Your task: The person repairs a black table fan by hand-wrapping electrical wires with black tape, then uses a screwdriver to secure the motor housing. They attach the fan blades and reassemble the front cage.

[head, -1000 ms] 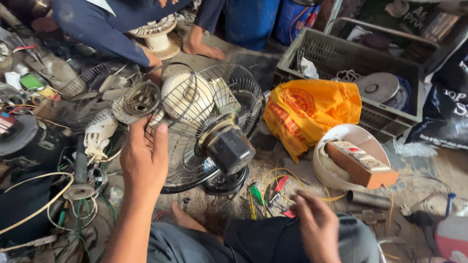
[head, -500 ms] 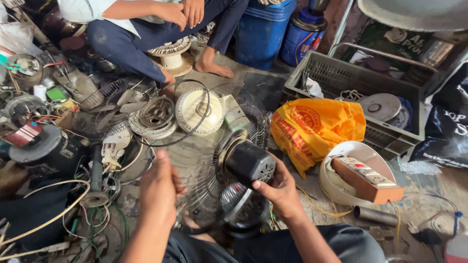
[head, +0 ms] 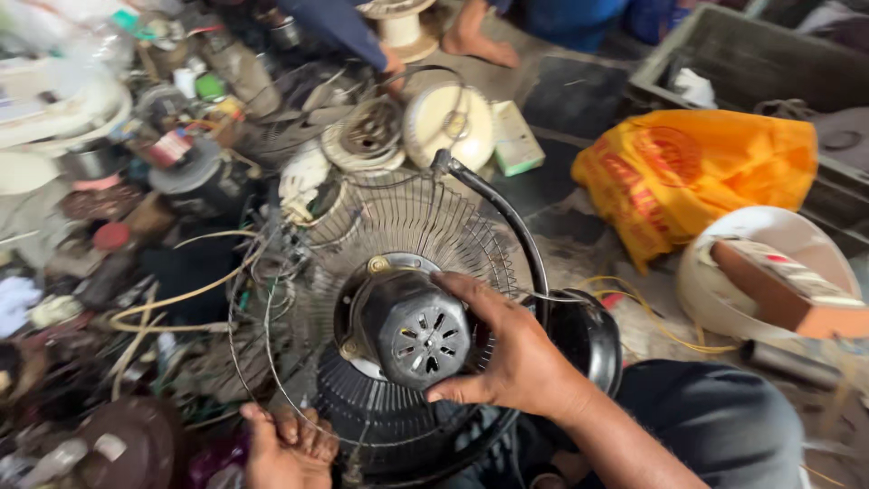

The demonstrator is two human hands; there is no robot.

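Currently steadying a dismantled fan by its grey motor housing, which sits at the middle of a round wire guard tilted over the lap. Grips that housing from its right side with the right hand: fingers spread about halfway and wrapped over the top edge, thumb pressed against the lower edge, vented end cap left uncovered. Reaches with the left hand to the guard's rim, below and left of the motor housing; fingers curled there, though cannot tell whether closed around the wire.

Shows a black curved neck arching above and right of the motor housing, down to a black base just right of it. Farther right of the housing, an orange plastic bag and a white round shell holding a brown box. Above the housing, beyond the guard, a cream fan hub; higher up, another person's bare foot.

Looks like a hold-and-position step, judging by the grip. Calls, for any further handling, for a firm right-hand hold and a steady rim, since thin wire probably flexes.
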